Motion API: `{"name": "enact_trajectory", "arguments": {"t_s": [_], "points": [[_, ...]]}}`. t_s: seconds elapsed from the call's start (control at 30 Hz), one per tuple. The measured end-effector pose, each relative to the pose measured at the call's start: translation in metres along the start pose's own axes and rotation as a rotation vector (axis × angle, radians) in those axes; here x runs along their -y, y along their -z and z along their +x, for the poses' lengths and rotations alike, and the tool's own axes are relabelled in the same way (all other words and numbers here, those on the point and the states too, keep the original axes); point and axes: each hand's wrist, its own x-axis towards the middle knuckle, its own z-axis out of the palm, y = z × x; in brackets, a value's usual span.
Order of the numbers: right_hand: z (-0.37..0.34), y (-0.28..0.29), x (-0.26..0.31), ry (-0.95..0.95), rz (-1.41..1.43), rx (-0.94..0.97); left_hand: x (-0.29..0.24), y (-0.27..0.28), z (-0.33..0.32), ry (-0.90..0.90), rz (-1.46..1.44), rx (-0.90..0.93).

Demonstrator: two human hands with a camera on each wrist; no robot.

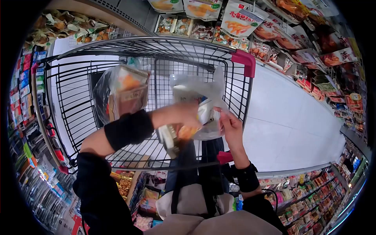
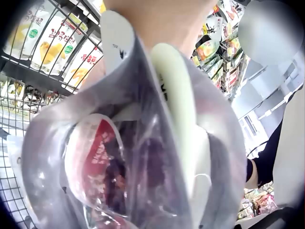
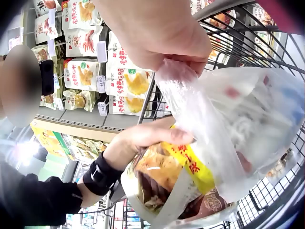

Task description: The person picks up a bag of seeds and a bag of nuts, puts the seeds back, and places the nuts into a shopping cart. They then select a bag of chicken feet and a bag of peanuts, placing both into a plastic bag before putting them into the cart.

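In the head view the left hand (image 1: 180, 115), blurred, reaches across the cart to a bagged food package (image 1: 188, 133). The right wrist view shows the left hand (image 3: 152, 136) with its thumb over this package (image 3: 155, 174), beside a yellow label. The right hand (image 3: 164, 43) grips the gathered edge of a translucent plastic bag (image 3: 257, 109); from the head view, the right hand (image 1: 232, 127) is at the bag's (image 1: 184, 88) right side. Close to the left wrist camera, below the wrist (image 2: 162, 24), hangs clear packaging with a red-and-white label (image 2: 97, 157). The left fingertips are hidden there.
A wire shopping cart (image 1: 239, 98) with pink corners surrounds the hands. Another clear bag of packaged food (image 1: 129, 90) lies in its left part. Shelves of snack packets (image 1: 243, 19) stand beyond the cart, with more racks (image 1: 313, 192) near the person. Pale floor (image 1: 286, 121) shows at right.
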Motion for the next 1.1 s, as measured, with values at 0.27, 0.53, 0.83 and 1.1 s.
{"name": "enact_trajectory", "arguments": {"t_s": [0.27,0.53,0.83,1.1], "points": [[-0.005,0.007,0.001,0.002,0.133,-0.162,0.008,0.028,0.034,0.142,-0.85,0.056],[-0.005,0.008,0.008,-0.007,0.371,-0.21,0.131,-0.04,0.031,0.201,-0.73,-0.833],[-0.008,0.009,0.004,-0.044,0.323,-0.236,0.102,-0.063,0.062,0.08,-1.603,-0.506],[-0.006,0.01,-0.005,-0.028,0.211,-0.203,0.087,-0.054,0.049,-0.107,-1.433,-0.573]]}}
